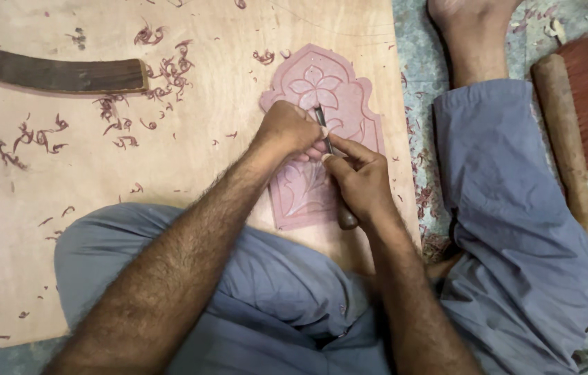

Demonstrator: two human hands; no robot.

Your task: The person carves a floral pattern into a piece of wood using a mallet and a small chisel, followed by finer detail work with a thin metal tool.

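Keep both hands, left hand (pixel 287 128) and right hand (pixel 360 177), clamped on the chisel (pixel 323 128), shaving the pink panel (pixel 336 83) near the board's (pixel 65 208) right edge shallowly.

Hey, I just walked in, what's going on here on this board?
A person sits on the floor with a plywood board in front of them and carves a pinkish wooden panel that already shows a flower and leaves. Both hands grip one chisel: the left hand steadies it near the tip, the right hand holds the handle. Reddish wood shavings lie scattered over the board. A dark curved plank rests at the board's upper left, and a brush lies on the floor at right.
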